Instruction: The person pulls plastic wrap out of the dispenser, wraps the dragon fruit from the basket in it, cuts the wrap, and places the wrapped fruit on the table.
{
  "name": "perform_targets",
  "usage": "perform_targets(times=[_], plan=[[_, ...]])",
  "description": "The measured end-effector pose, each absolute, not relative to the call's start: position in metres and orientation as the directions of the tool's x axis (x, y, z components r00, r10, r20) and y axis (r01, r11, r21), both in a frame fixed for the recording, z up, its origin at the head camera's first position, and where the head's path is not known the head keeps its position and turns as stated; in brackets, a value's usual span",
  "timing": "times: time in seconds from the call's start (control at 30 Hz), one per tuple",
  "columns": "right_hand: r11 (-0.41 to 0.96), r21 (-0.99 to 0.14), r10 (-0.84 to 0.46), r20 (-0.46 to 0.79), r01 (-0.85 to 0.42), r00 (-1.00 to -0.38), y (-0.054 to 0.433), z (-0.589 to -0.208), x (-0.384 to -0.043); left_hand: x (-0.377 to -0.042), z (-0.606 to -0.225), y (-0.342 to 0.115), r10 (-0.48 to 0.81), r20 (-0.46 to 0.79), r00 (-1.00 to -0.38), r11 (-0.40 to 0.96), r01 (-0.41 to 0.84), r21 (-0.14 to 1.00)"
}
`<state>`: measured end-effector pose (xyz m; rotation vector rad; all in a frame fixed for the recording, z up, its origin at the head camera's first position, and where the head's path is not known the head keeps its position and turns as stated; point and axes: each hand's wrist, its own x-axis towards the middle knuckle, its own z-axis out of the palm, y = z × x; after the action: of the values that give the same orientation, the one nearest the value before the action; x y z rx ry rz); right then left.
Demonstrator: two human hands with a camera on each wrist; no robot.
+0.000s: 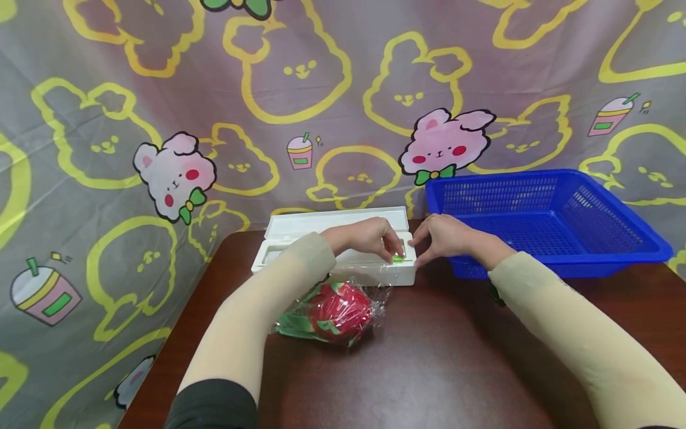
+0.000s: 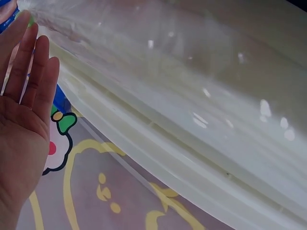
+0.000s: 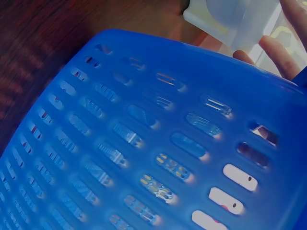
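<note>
A long white plastic wrap dispenser (image 1: 370, 276) lies with its lid (image 1: 337, 221) raised at the back. My left hand (image 1: 370, 235) reaches over its right part, thumb and fingertips pinching a small green slider (image 1: 398, 259) at the front edge. Clear film (image 2: 182, 52) stretches across the dispenser in the left wrist view. My right hand (image 1: 447, 234) grips the dispenser's right end between thumb and fingers; the basket hides much of this hand in the right wrist view. In front of the dispenser sits a red and green dragon fruit (image 1: 340, 313) in clear film, partly behind my left forearm.
A blue perforated basket (image 1: 541, 260) stands at the right, close to my right hand and forearm. Everything rests on a dark brown wooden table (image 1: 429, 369). A grey curtain (image 1: 343, 77) with cartoon rabbits hangs directly behind.
</note>
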<state>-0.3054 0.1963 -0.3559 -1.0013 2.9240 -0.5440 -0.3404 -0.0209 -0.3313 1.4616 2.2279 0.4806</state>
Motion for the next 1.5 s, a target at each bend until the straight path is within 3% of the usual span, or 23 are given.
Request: perform_targets(times=[0.5,1.5], plan=[[0.735,-0.329,-0.594,0.109,-0.592,-0.797,0.196,-0.356,-0.305,-0.34,-0.331,-0.031,0.898,-0.181,-0.4,0.433,0.737,0.519],[0.774,-0.316,-0.563,0.053,-0.548,-0.825,0.193,-0.353,-0.303,-0.338,-0.334,-0.051,0.9,-0.126,-0.418,0.422,0.757,0.5]])
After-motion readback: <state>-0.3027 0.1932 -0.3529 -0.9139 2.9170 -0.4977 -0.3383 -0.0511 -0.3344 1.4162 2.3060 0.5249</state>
